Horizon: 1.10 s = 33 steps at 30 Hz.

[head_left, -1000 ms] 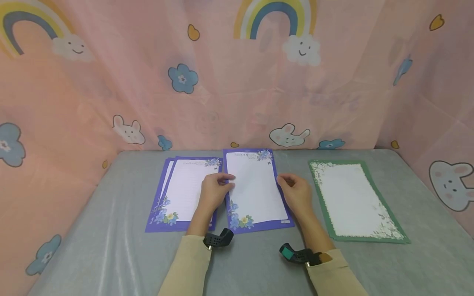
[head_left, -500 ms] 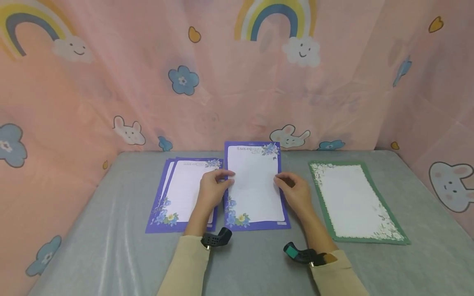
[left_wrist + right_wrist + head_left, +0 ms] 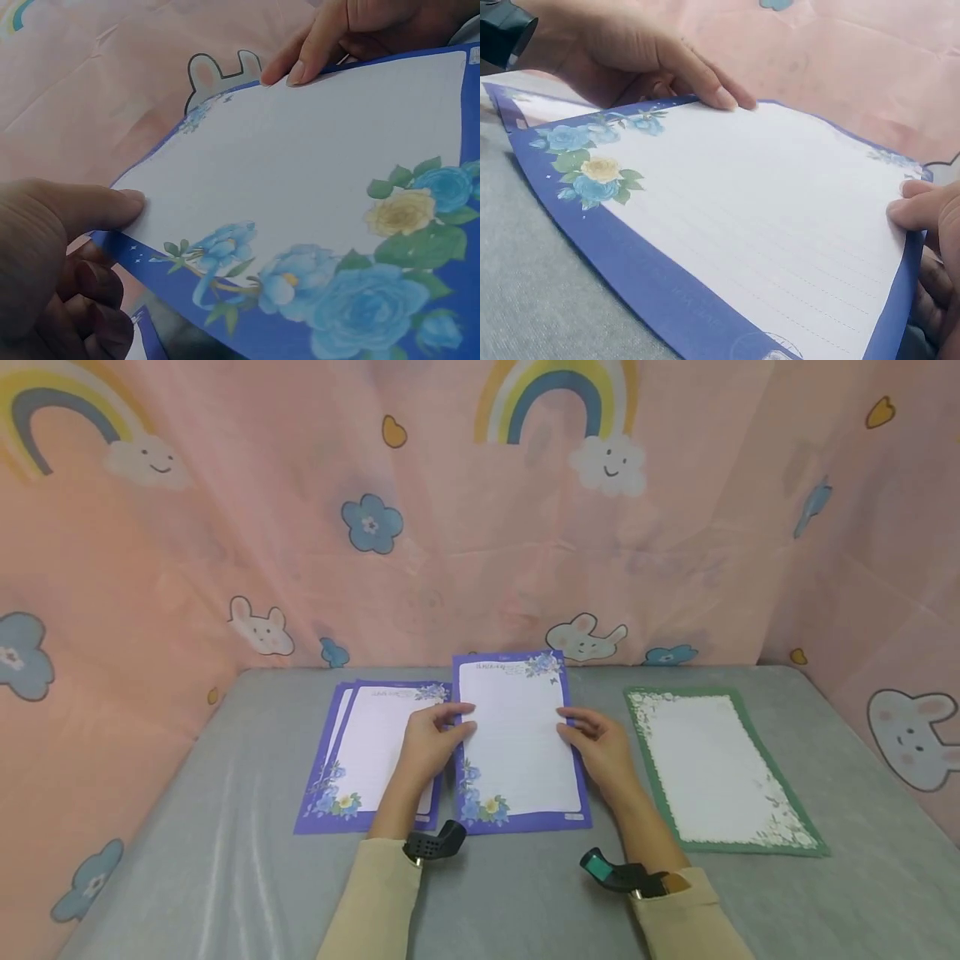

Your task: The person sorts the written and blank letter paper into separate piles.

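Between both hands is a sheet of letter paper (image 3: 517, 752) with a purple border, blue flowers and faint ruled lines. The left hand (image 3: 429, 745) pinches its left edge; in the left wrist view the thumb (image 3: 120, 206) lies on the face of the paper and curled fingers sit below the edge. On the opposite edge the right hand (image 3: 604, 750) grips the paper, fingertips (image 3: 900, 214) on its face and other fingers under it. The sheet bows slightly and its far end is tilted up. Left of it, partly behind the left forearm, lies a stack of matching purple sheets (image 3: 382, 752).
A green-bordered stack of paper (image 3: 727, 768) with white flowers lies to the right on the grey cloth-covered table (image 3: 517, 893). A pink printed curtain (image 3: 465, 560) hangs behind and along the sides.
The held sheet rose and straightened, then dipped slightly toward the person. The right hand shifted a little, its thumb and finger now wider apart on the edge. Both paper stacks stayed put.
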Tool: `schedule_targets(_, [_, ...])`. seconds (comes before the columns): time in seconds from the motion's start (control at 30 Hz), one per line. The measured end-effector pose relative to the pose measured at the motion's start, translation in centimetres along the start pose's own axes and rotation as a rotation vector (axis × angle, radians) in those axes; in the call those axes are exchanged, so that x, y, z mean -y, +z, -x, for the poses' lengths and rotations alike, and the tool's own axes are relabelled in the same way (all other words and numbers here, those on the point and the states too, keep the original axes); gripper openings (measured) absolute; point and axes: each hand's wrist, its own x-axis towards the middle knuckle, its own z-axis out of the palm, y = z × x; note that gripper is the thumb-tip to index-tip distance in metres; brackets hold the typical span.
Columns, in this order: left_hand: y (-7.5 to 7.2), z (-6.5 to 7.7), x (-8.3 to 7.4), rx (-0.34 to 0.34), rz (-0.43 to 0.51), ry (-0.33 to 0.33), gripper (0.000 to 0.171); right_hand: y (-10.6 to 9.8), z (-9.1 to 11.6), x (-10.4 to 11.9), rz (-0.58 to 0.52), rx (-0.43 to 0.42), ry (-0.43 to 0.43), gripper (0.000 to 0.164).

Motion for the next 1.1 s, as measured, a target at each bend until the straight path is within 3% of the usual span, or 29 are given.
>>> schedule_targets(0.33, [-0.2,0.0,0.2,0.020,0.029,-0.054,0.027,-0.5,-0.1,0.1,-0.096,0.021,0.036,0.034])
schedule_targets(0.47, [-0.2,-0.1,0.2,0.040,0.024,-0.033,0.026,-1.0,-0.1,0.0,-0.125,0.031,0.043,0.036])
schedule_targets(0.7, [-0.4,-0.1,0.1,0.037,-0.001,-0.003,0.026,-0.9,0.1,0.3,-0.073,0.036,0.069,0.034])
schedule_targets(1.1, [-1.5,0.2,-0.8,0.024,-0.034,0.054,0.025,-1.0,0.3,1.4,-0.029,0.056,0.034,0.036])
